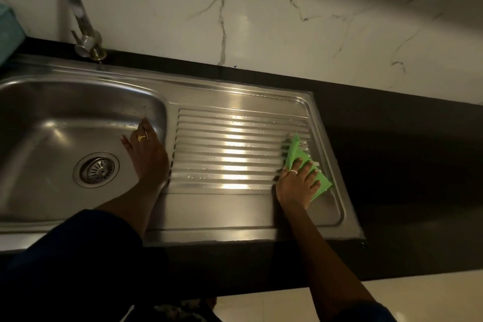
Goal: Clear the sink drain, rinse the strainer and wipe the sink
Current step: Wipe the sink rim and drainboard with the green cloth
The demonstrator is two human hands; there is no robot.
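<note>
A steel sink (78, 117) fills the left half of the view, with a ribbed drainboard (230, 149) on its right. The round strainer (96, 169) sits in the drain at the basin's bottom. My left hand (146, 151) lies flat with spread fingers on the basin's right wall, holding nothing. My right hand (298, 183) presses a green cloth (295, 150) onto the right end of the drainboard ribs. Water drops glint on the ribs.
A curved steel tap (78, 13) stands behind the basin at the back left. A teal object (9, 34) is at the far left edge. Black countertop (405, 165) extends to the right, white marble wall (261, 8) behind, pale floor below.
</note>
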